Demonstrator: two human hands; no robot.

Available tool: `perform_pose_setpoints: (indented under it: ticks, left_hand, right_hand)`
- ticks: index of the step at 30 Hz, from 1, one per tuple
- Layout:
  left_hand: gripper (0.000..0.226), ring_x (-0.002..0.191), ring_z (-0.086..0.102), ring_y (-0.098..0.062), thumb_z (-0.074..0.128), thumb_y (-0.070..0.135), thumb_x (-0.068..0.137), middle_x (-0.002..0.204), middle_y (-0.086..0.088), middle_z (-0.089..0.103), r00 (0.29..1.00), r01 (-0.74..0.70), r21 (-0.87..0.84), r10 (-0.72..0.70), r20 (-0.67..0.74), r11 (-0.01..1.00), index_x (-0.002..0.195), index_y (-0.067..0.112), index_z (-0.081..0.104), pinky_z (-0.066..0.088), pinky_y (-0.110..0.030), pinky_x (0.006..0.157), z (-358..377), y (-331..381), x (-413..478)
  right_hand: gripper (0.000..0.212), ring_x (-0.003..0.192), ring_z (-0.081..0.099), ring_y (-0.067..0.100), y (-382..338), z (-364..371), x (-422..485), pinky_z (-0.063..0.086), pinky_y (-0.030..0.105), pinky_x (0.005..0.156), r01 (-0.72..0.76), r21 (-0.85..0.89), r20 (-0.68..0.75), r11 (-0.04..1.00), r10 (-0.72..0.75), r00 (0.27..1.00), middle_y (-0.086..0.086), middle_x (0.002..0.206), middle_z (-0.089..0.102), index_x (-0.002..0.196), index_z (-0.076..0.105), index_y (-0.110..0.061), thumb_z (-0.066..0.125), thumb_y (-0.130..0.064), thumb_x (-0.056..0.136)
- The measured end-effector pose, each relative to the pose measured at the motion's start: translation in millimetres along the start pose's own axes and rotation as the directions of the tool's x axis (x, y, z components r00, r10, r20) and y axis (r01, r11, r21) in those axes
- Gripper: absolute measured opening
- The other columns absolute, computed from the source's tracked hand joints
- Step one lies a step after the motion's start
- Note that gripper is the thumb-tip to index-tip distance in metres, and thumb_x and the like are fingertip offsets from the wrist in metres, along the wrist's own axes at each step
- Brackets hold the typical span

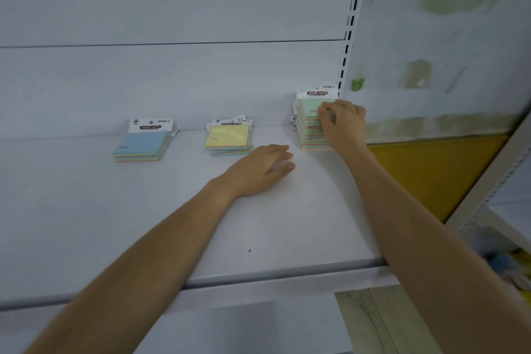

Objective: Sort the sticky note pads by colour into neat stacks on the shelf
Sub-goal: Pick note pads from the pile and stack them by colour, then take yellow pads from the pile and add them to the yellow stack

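Observation:
Three groups of packaged sticky note pads stand along the back of the white shelf (86, 210). A blue-topped pad (140, 144) lies at the left. A short yellow-topped stack (228, 138) is in the middle. At the right rises a tall green-topped stack (311, 121) against the upright. My right hand (342, 121) curls its fingers over the top right edge of the green-topped stack. My left hand (258, 171) rests flat on the shelf, fingers relaxed, between the yellow-topped and green-topped stacks, holding nothing.
A slotted white upright (352, 23) bounds the shelf at the right. Beyond it is a stained wall with a yellow panel (425, 172). Another shelf unit (505, 181) with blurred goods stands at the far right. The shelf's front lip (258, 279) runs below my forearms.

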State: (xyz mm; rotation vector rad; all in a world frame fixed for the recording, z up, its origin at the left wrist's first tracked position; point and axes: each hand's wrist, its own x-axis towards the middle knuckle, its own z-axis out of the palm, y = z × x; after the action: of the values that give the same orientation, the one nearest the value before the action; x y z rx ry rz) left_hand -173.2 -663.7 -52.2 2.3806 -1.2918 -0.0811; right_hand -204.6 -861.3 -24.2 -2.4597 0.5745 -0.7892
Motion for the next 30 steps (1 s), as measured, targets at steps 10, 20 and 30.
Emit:
perform_pose_setpoints:
  ticks: [10, 20, 30]
  left_hand:
    - [0.041, 0.129, 0.042, -0.012, 0.039, 0.040, 0.094, 0.138, 0.005, 0.050, 0.999, -0.045, 0.179, 0.047, -0.002, 0.983, 0.128, 0.021, 0.050, 0.031, -0.024, 0.105, -27.0, 7.5, -38.8]
    - [0.041, 0.132, 0.039, -0.013, 0.032, 0.040, 0.096, 0.143, 0.007, 0.045, 0.944, 0.290, 0.348, -0.207, -0.256, 0.891, 0.133, 0.028, 0.044, 0.038, -0.030, 0.100, -97.0, -78.1, -176.1]
    - [0.043, 0.134, 0.037, -0.019, 0.032, 0.040, 0.096, 0.144, 0.001, 0.044, 0.852, 0.497, 0.322, -0.384, -0.355, 0.806, 0.135, 0.024, 0.042, 0.031, -0.034, 0.108, -186.3, -184.1, -388.4]
  right_hand:
    - [0.037, 0.134, 0.029, 0.034, -35.0, 2.2, -19.1, 0.019, 0.040, 0.112, 0.352, -0.004, -0.237, 0.936, -0.343, 0.909, 0.011, 0.141, 0.044, 0.124, 0.055, -0.012, 0.042, -0.029, 0.093]
    - [0.042, 0.135, 0.028, 0.027, -178.5, 60.3, -78.2, 0.015, 0.035, 0.113, 0.629, -0.014, 0.224, 0.777, -0.611, 0.760, 0.006, 0.142, 0.044, 0.132, 0.046, -0.019, 0.042, -0.034, 0.093]
    - [0.046, 0.138, 0.024, 0.027, -358.5, 160.7, -193.5, 0.019, 0.040, 0.115, 0.702, 0.070, 0.413, 0.708, -0.662, 0.626, 0.007, 0.147, 0.037, 0.138, 0.037, -0.021, 0.036, -0.037, 0.095]
